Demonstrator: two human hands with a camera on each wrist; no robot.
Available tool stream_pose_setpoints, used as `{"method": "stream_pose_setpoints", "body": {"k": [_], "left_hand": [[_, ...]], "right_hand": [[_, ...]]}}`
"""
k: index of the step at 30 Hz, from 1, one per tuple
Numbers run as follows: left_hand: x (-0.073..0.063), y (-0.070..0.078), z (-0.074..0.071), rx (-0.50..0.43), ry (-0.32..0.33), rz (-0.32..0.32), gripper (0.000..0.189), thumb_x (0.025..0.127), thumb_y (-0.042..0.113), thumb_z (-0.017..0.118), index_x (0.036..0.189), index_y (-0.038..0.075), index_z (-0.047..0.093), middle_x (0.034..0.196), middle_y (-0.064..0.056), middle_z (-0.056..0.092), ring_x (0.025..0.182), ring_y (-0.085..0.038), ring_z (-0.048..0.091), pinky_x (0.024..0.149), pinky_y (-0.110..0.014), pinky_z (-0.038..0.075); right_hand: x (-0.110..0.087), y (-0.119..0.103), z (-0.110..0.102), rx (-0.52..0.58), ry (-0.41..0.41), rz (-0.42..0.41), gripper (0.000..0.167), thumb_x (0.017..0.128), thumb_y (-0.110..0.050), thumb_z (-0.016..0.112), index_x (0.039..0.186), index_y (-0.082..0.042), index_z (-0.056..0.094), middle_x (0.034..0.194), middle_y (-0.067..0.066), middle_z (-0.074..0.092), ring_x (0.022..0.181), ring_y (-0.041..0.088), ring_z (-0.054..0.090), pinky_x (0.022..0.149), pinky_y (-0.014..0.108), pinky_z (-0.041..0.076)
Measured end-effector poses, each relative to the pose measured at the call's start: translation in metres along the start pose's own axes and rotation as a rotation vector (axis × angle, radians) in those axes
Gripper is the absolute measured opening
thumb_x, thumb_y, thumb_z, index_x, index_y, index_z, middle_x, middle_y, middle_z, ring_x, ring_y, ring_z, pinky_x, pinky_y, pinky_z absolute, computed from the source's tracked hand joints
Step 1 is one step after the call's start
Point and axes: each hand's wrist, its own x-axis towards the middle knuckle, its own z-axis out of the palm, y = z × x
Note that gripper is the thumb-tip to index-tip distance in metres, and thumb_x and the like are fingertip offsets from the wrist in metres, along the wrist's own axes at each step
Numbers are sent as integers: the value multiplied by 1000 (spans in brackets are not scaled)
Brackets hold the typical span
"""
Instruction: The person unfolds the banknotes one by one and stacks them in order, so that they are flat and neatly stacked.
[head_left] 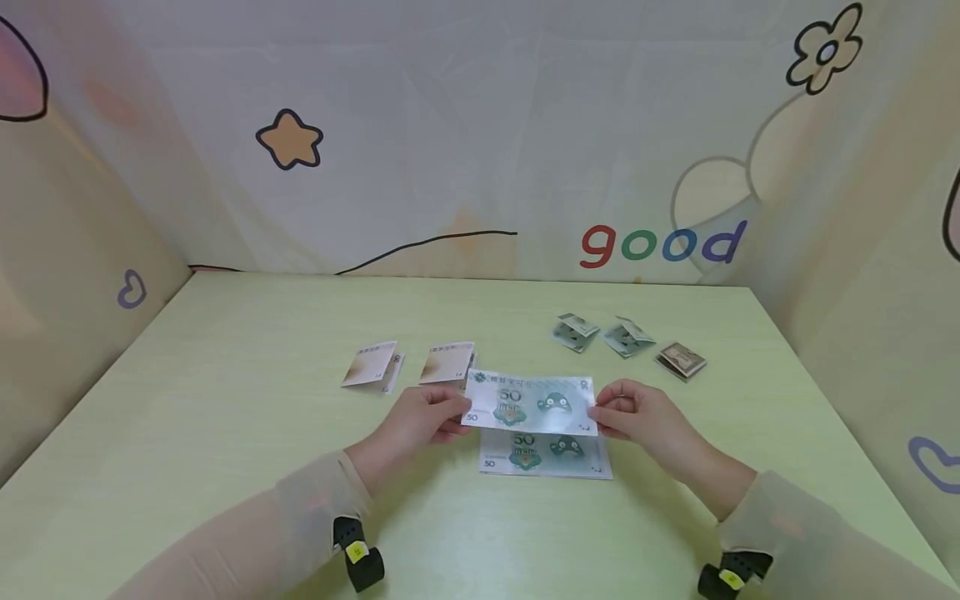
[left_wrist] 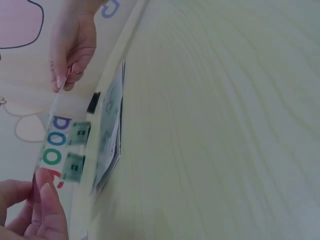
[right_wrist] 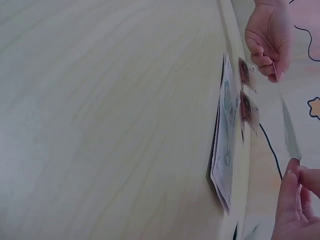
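Note:
A green-printed 50 banknote (head_left: 532, 403) is stretched flat between both hands, raised above the table. My left hand (head_left: 420, 417) pinches its left edge between thumb and fingers. At the opposite edge, my right hand (head_left: 647, 413) pinches it the same way. Below lies a small stack of banknotes (head_left: 546, 464) with a matching 50 on top, its upper part hidden by the raised note. From the side, the right wrist view shows the stack (right_wrist: 224, 140) with slightly parted layers, and the held note (right_wrist: 290, 130) nearly edge-on, apart from it.
Two folded pinkish notes (head_left: 371, 364) (head_left: 447, 363) stand beyond my left hand. Farther right are two folded green notes (head_left: 576, 332) (head_left: 628, 337) and a folded brown note (head_left: 681, 360). The pale green table (head_left: 225, 467) meets printed cloth walls (head_left: 420, 125) at its back and sides.

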Motion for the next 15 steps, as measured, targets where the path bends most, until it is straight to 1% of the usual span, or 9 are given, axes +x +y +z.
{"method": "stream_pose_setpoints", "body": {"k": [3,6,10,13,15], "left_hand": [[-2,2,0,85,-31,-27,15,90,14,61,93,0,68,78,-6,66,66,-14,62,59,-23,49],[-3,3,0,185,-75,-34,16,90,16,62,91,1,68,73,-6,65,64,-13,61,58,-23,48],[-4,3,0,301,-138,10,15,90,14,62,85,1,68,69,-4,64,61,-12,59,57,-24,48],[-4,2,1,348,-177,43,16,90,13,61,82,1,68,68,-4,64,61,-11,58,58,-24,50],[-4,2,2,364,-194,52,17,90,13,61,80,1,68,67,-4,63,60,-11,58,58,-25,51]], "right_hand": [[-1,2,-2,-35,-5,6,28,87,-13,66,107,3,53,89,9,63,82,18,59,78,31,52],[-2,4,-4,-75,-15,12,28,86,-12,67,106,3,54,86,8,62,80,17,59,76,30,53],[-3,6,-6,-148,-36,4,25,86,-11,68,104,2,56,82,7,60,76,16,57,72,29,53],[-2,9,-8,-198,-59,-19,21,86,-9,67,101,1,57,81,7,60,74,16,56,71,28,53],[-2,11,-8,-221,-71,-36,19,86,-8,67,99,1,58,81,6,59,74,16,56,70,28,53]]}}
